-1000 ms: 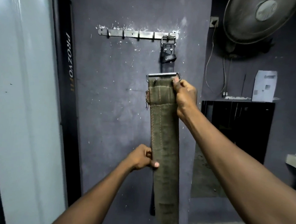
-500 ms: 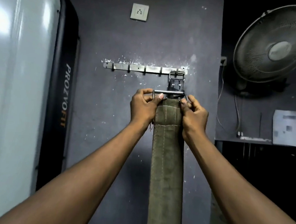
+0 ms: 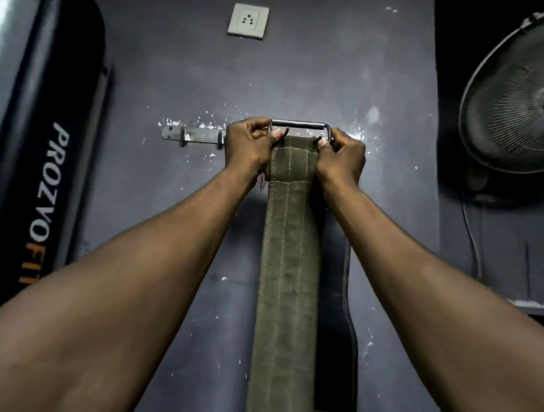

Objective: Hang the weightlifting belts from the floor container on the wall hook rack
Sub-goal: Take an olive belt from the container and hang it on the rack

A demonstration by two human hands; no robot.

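An olive-green canvas weightlifting belt hangs straight down in front of the wall. Its steel buckle is raised level with the metal wall hook rack. My left hand grips the buckle's left end and my right hand grips its right end. My hands and the belt hide the right part of the rack. A black belt hangs behind the green one, its top hidden.
A white wall socket sits above the rack. A tall black and silver PROZVOFIT machine stands at the left. A wall fan hangs at the right, with a cable and a dark shelf below it.
My left hand left the belt's middle and took the buckle's left end. Both hands lifted the buckle from below the rack to rack height. The view tilted upward.
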